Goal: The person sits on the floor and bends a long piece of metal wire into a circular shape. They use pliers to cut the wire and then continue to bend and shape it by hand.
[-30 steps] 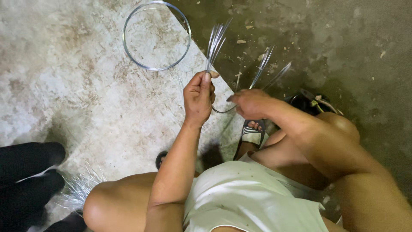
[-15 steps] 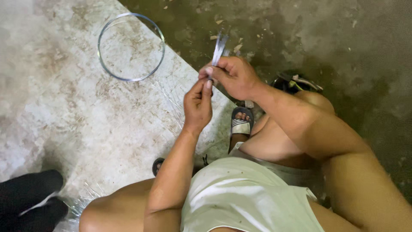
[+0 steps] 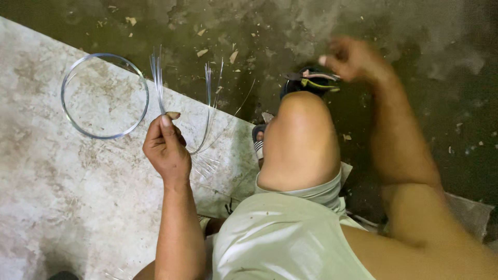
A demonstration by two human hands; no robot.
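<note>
My left hand [image 3: 166, 150] pinches a bundle of thin shiny wires [image 3: 209, 103] between thumb and fingers. The strands bend in a U and fan upward over the edge of a pale stone slab [image 3: 78, 197]. My right hand [image 3: 353, 59] is blurred at the upper right, apart from the wires and above the dark floor. It hovers just right of a small tool with yellow-green and pink handles [image 3: 311, 80], which lies on something dark beyond my raised knee [image 3: 298, 135]. Whether that hand holds anything is unclear.
A coiled wire ring [image 3: 104, 137] lies flat on the slab, left of my left hand. The dark concrete floor [image 3: 441, 41] is littered with small chips. A sandalled foot [image 3: 258, 140] shows beside the knee.
My right hand let go of the wire bundle and swung out to the upper right, beside the tool. The wires sprang into a fanned U held by my left hand alone. The view shifted right.
</note>
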